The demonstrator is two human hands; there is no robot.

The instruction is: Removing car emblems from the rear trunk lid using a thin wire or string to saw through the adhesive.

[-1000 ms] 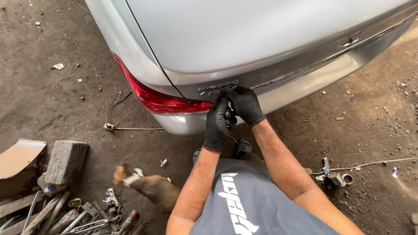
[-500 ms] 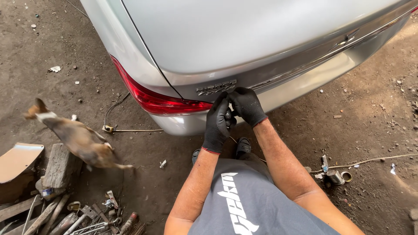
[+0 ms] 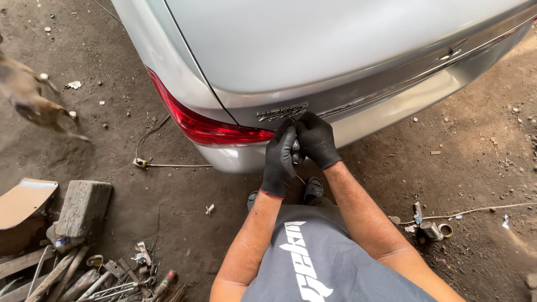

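Observation:
I stand at the rear of a silver car, by its red tail light. Both hands wear black gloves and are pressed together just below the dark badge on the boot lid. My left hand is curled with its fingers up against the bumper. My right hand is closed beside it and touches it. A small grey item shows between the two hands; I cannot tell what it is.
A brown dog moves at the far left. A wooden block, cardboard and several hand tools lie at the lower left. A wire lies under the bumper. Small metal tins sit on the dirt at right.
The dog has run from beside my left arm up and off to the far left. My hands have stayed together at the same spot under the badge.

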